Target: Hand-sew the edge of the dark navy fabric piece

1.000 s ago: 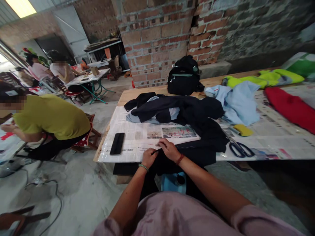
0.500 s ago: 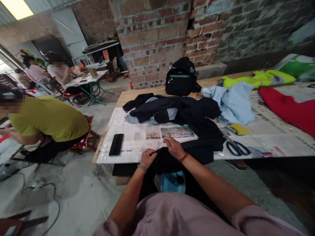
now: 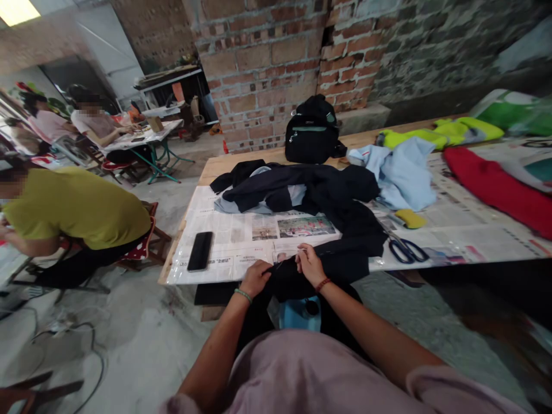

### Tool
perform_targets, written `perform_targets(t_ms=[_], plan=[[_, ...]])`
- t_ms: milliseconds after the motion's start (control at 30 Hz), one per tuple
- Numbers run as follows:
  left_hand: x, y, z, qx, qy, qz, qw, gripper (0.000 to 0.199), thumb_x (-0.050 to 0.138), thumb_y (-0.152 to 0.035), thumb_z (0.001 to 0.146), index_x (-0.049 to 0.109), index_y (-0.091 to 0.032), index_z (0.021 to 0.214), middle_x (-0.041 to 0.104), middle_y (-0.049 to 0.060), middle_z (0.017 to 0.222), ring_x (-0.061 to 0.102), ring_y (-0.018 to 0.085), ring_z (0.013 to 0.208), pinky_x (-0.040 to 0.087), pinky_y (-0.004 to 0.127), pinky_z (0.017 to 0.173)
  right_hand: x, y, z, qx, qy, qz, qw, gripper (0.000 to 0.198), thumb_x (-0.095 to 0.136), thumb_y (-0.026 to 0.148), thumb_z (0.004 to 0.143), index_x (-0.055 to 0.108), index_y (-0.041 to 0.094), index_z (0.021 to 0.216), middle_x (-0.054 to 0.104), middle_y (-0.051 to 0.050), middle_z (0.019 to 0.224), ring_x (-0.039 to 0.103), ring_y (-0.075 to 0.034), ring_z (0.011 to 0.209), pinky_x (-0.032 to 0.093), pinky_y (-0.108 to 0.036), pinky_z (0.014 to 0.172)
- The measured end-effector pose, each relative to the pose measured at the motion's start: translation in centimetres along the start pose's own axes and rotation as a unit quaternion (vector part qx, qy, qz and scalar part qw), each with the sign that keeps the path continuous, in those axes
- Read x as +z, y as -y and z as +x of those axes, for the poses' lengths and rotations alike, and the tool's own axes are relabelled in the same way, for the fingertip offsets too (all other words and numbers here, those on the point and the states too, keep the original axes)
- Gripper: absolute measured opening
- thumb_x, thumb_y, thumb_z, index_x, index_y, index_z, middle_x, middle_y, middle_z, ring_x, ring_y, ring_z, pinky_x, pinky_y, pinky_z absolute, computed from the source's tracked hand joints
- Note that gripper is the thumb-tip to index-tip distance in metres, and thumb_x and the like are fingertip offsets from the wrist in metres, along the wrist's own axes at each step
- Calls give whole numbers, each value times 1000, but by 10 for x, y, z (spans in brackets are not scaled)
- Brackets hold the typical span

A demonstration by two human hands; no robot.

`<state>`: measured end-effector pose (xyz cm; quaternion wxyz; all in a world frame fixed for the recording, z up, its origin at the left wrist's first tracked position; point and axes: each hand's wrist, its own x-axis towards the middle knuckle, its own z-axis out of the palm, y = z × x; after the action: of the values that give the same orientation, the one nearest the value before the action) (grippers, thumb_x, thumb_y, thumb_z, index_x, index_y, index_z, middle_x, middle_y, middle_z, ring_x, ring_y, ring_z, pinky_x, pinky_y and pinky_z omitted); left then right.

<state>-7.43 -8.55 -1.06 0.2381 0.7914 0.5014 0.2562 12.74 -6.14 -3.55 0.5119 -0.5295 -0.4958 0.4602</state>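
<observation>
A dark navy garment (image 3: 345,230) lies spread over the table's near side and hangs off the front edge towards my lap. My left hand (image 3: 255,278) is closed on its edge, thumb and fingers pinched together. Just to the right, my right hand (image 3: 309,263) hovers over the cloth with thumb and forefinger pressed together. Whatever it pinches is too small to make out. A faint pale line, perhaps thread, shows on the cloth between the two hands. Scissors (image 3: 407,250) with dark handles rest on the table right of the garment.
A black phone (image 3: 200,251) lies on the newspaper-covered table (image 3: 233,236) at left. Behind are a black backpack (image 3: 311,132), a light blue cloth (image 3: 405,172), a yellow item (image 3: 411,218) and red cloth (image 3: 491,184). A co-worker in a yellow-green shirt (image 3: 81,207) sits at left.
My right hand has moved slightly right, away from the left hand, its fingers more raised. The left hand keeps its hold on the garment. The whole view has shifted slightly.
</observation>
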Motion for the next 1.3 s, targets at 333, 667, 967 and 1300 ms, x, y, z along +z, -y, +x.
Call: perform_targets(t_ms=[333, 667, 967, 1300], plan=[[33, -30, 89, -39, 39, 95, 994, 20, 45, -12, 75, 60, -20, 85, 61, 5, 82, 54, 18, 82, 40, 29, 78, -50, -3, 70, 11, -98, -24, 995, 31, 32, 39, 78, 39, 18, 100, 47, 7, 57, 45, -7, 36, 38, -16, 34], [41, -25, 144, -94, 73, -31, 992, 26, 67, -23, 61, 64, -21, 86, 61, -1, 70, 55, 13, 66, 44, 23, 63, -108, -12, 103, -25, -136, -89, 986, 28, 33, 37, 80, 43, 18, 97, 50, 5, 58, 47, -8, 39, 40, -19, 40], [42, -20, 113, -199, 0, -120, 973, 14, 64, -24, 62, 64, -15, 73, 59, -2, 65, 53, 9, 60, 43, 20, 57, -95, 14, 82, -53, -134, -67, 987, 30, 38, 41, 79, 51, 16, 88, 52, 2, 57, 52, -10, 47, 43, -21, 48], [48, -24, 110, -178, -22, -142, 974, 16, 58, -26, 67, 67, -19, 79, 66, 0, 73, 58, 14, 68, 45, 25, 66, -45, 21, 30, -39, 93, -178, 979, 25, 38, 32, 82, 58, 18, 82, 57, 1, 61, 53, -10, 56, 40, -19, 55]])
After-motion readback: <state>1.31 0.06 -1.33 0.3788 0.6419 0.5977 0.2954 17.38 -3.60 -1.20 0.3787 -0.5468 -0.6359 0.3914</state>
